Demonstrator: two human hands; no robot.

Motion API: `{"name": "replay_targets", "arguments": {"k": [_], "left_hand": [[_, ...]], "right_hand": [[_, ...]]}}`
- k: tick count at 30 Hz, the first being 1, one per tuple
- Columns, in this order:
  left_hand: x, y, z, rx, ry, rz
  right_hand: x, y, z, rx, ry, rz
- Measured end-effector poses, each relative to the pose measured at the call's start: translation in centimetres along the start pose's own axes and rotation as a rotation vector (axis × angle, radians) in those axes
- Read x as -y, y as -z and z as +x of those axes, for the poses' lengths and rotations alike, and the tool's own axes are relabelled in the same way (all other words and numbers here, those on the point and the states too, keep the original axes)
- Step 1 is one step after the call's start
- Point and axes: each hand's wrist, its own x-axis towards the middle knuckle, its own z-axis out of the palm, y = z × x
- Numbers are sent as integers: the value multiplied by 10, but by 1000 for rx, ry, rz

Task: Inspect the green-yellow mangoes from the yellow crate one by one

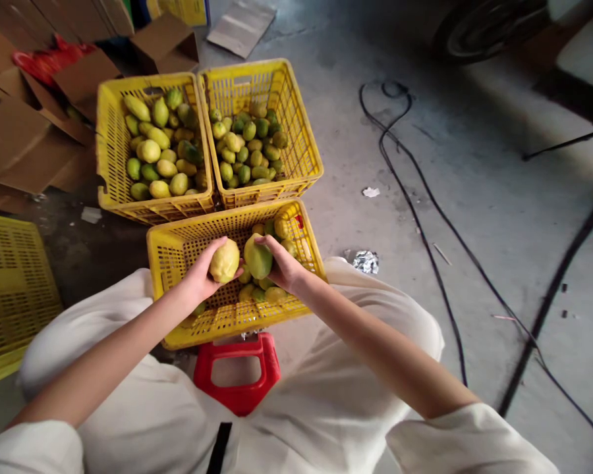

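My left hand is closed around a yellow lemon. Close beside it, my right hand grips a greener lemon, thumb on top. Both hands are over the near yellow crate, which has several lemons lying mostly in its right half. Behind it stand two more yellow crates. The left one holds larger yellow and green lemons, and the right one holds smaller, greener ones.
Open cardboard boxes crowd the far left, above another yellow crate. A red plastic handle lies between my legs. Black cables cross the concrete floor at right, with crumpled foil nearby. A wheel is at the top right.
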Motion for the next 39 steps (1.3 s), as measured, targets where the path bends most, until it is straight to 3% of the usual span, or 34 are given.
{"name": "replay_targets", "arguments": {"k": [5, 16, 22, 28, 39], "left_hand": [[3, 0, 2, -23, -31, -8], [4, -1, -1, -10, 61, -63], [1, -2, -2, -3, 27, -38], [3, -1, -1, 6, -73, 51], [5, -2, -2, -26, -60, 11]], "right_hand": [[6, -8, -5, -60, -117, 45], [6, -7, -6, -50, -13, -12], [6, -10, -7, -63, 5, -1], [14, -16, -13, -139, -106, 69], [20, -19, -14, -164, -149, 187]]}}
